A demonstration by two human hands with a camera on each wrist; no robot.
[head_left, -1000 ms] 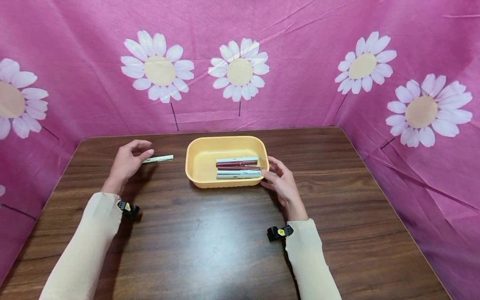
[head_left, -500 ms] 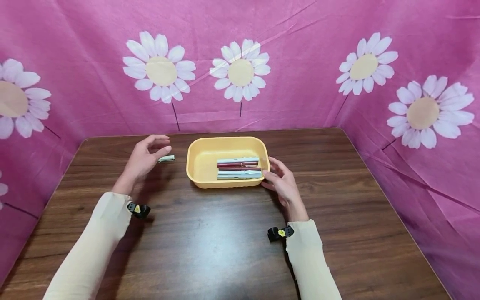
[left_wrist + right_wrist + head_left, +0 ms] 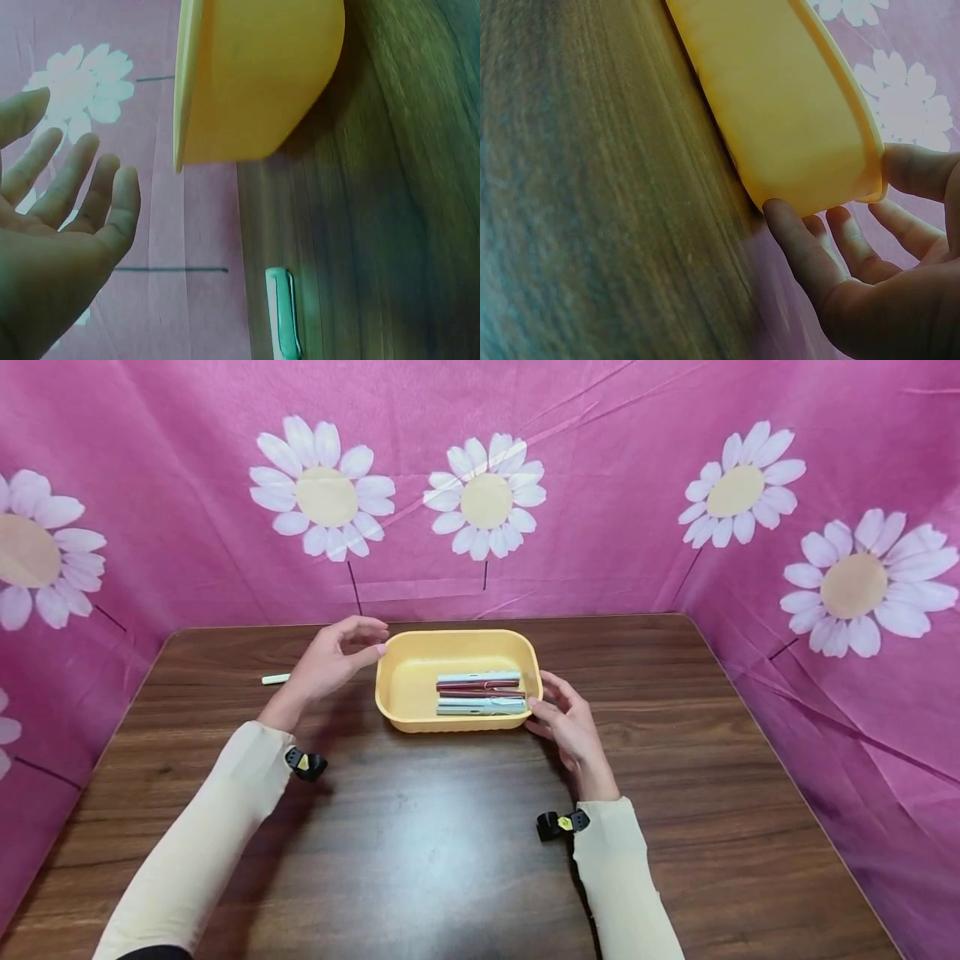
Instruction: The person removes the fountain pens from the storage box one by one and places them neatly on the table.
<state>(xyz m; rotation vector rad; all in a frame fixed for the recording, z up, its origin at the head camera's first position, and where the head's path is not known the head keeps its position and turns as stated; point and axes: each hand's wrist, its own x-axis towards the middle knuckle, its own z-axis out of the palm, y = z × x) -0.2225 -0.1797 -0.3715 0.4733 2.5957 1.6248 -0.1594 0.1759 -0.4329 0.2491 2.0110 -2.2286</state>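
Note:
A yellow plastic bin (image 3: pixel 408 720) sits on the table, with several capped pens (image 3: pixel 480 693), pale blue, dark red and pale green, side by side in its right half. My right hand (image 3: pixel 573 735) holds the bin's right end, thumb at the rim and fingers against the outer wall, as the right wrist view shows. Beside the left end is my left hand (image 3: pixel 330 664), its fingers spread and holding nothing; in the left wrist view they are apart from the bin. A pale green pen (image 3: pixel 275 679) lies on the table behind my left wrist, partly hidden; its clip end shows in the left wrist view.
The brown wood-grain table (image 3: pixel 420 843) stands against a pink cloth (image 3: pixel 592 527) printed with white daisies, which rises at the back and both sides. Small black cameras (image 3: pixel 306 764) are worn on both wrists.
My left hand has moved right, away from the pale green pen and over to the bin's left end. The right hand, the bin and the pens stay put.

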